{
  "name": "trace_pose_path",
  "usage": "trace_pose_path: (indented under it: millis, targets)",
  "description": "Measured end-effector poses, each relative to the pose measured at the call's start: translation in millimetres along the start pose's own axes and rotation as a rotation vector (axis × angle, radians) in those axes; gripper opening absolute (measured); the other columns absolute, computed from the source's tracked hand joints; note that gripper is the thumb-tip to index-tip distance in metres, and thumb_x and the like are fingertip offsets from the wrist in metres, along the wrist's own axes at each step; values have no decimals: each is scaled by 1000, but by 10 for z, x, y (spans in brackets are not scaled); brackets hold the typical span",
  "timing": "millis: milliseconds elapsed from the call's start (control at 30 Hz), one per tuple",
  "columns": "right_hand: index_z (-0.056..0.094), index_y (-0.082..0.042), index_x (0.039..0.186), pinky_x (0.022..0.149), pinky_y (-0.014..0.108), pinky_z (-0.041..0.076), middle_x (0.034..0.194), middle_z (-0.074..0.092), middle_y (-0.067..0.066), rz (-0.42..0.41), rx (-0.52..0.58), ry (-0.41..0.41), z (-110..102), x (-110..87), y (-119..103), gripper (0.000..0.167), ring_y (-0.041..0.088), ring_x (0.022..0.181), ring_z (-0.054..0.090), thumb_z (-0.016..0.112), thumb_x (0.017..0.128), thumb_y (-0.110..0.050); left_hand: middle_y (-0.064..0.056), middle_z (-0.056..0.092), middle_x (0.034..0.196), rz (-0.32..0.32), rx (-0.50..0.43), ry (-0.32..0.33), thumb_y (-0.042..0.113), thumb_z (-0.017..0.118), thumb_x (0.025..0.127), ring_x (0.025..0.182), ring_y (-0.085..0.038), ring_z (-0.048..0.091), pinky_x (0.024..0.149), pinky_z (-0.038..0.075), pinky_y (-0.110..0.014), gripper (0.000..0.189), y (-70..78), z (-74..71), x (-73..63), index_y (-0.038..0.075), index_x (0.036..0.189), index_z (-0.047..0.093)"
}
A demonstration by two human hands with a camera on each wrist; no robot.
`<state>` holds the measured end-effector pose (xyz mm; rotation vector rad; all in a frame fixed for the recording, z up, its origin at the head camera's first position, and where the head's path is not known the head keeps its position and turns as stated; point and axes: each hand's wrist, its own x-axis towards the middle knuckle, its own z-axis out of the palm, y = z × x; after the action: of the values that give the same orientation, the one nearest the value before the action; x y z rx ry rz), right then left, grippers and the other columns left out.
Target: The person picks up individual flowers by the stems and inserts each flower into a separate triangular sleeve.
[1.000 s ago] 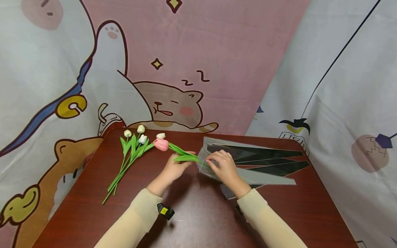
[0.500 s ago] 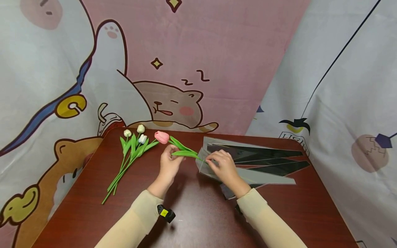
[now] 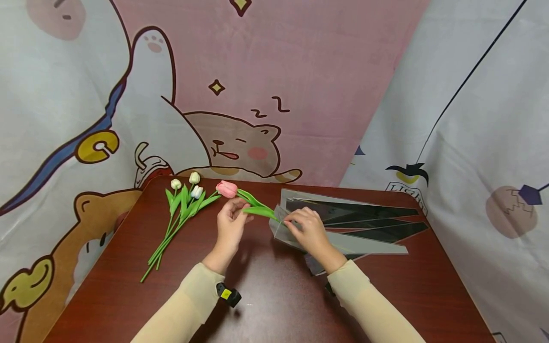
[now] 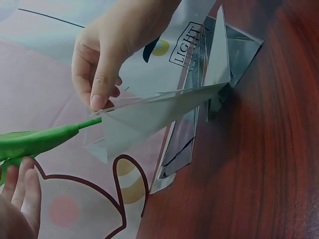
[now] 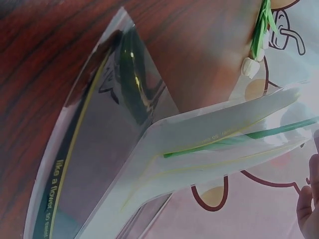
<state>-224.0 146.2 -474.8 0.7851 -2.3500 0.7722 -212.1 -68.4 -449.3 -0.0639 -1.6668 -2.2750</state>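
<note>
A pink tulip (image 3: 227, 189) with green leaves points its head up and left in the head view. My left hand (image 3: 232, 220) holds it just below the bloom, fingers around the leaves. Its green stem (image 5: 239, 141) runs inside a clear plastic flower sleeve (image 5: 199, 129), as the right wrist view shows. My right hand (image 3: 308, 228) pinches the rim of the sleeve's mouth between thumb and fingers. In the left wrist view, the right hand (image 4: 107, 55) is above the sleeve's mouth and the left fingers (image 4: 31, 191) lie under the leaves.
Several white tulips (image 3: 197, 192) lie on the left of the brown table (image 3: 274, 300), stems toward the front. More flat sleeves with dark panels (image 3: 373, 211) lie at the right. A cartoon-printed cloth (image 3: 321, 95) hangs behind the table's back edge.
My left hand has shifted left and up toward the bloom. The pink tulip's head has risen slightly and moved a little right, now covering one white bloom. My right hand has stayed in place.
</note>
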Motion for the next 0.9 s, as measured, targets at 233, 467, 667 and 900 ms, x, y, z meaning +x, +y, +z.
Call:
trace_pose_path:
  millis: [233,467,667,900]
  targets:
    - [72,-19,85,65,29,38,84,68,-9,-15,1,15,-5,0,2,4,10,81,55,75,81,-19,4,66,78,-11,-26,64,2,68,85,66,-9,64,62,57,-28,15,-5,-5,43,-6,95,62]
    - [72,-19,86,67,31,39,85,68,-10,-14,-2,-2,0,-7,8,5,11,83,56,74,82,-20,4,65,77,-39,-80,120,4,71,82,65,-7,61,59,54,-23,11,5,-15,57,3,90,64]
    - [72,-21,87,69,31,40,87,68,-11,1,-10,-19,-3,-4,18,4,10,84,56,72,84,-23,4,63,74,-41,-84,145,0,71,81,63,-8,59,57,53,-21,11,10,-15,50,6,86,63]
    - [72,-20,87,69,31,40,87,68,-10,-4,6,-9,-16,26,-2,4,11,84,56,72,84,-23,2,63,75,-90,-64,114,-3,70,82,62,-7,61,61,55,-26,12,-52,16,-16,-5,90,61]
